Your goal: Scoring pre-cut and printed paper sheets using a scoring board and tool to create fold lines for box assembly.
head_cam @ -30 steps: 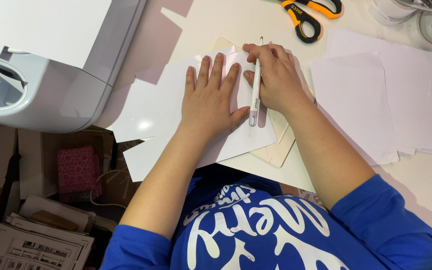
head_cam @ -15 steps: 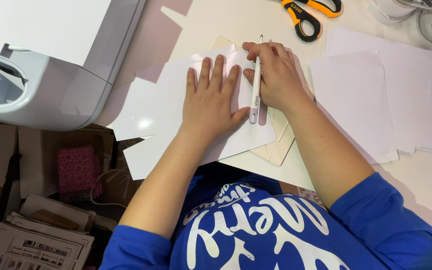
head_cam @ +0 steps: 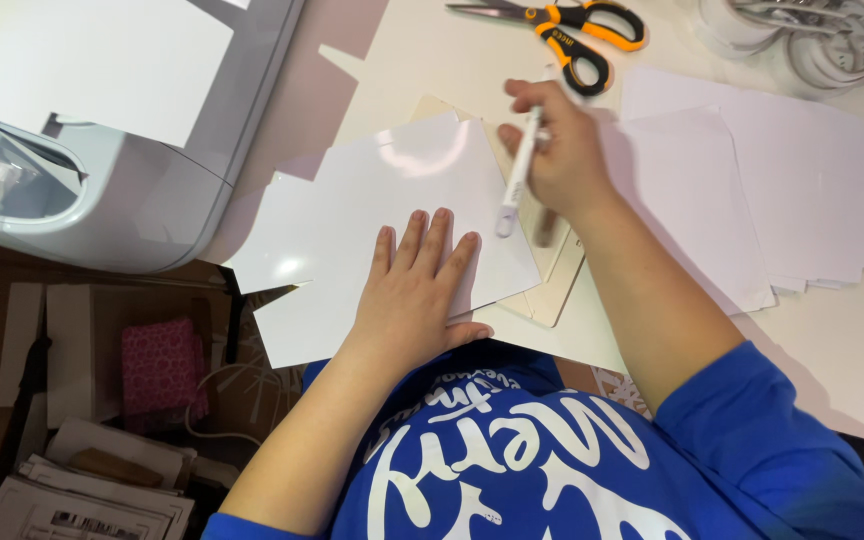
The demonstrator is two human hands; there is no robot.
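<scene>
My left hand [head_cam: 414, 290] lies flat, fingers spread, on a glossy white cut-out sheet [head_cam: 372, 210] near the table's front edge. Under the sheet's right side a beige board [head_cam: 552, 275] shows. My right hand [head_cam: 562, 160] is closed around a white pen-like tool [head_cam: 517, 175], held above the sheet's upper right part with its tip pointing down toward me. I wear a blue shirt with white lettering.
Orange-handled scissors [head_cam: 567, 30] lie at the back of the white table [head_cam: 852, 370]. A stack of white paper sheets [head_cam: 752, 190] sits to the right, clear tape rolls [head_cam: 812, 40] at the back right. A grey cutting machine [head_cam: 122, 150] stands left. Boxes and papers [head_cam: 82, 480] lie below.
My left hand has slid toward me, down the sheet. My right hand has lifted the tool off the sheet and moved it back and slightly right.
</scene>
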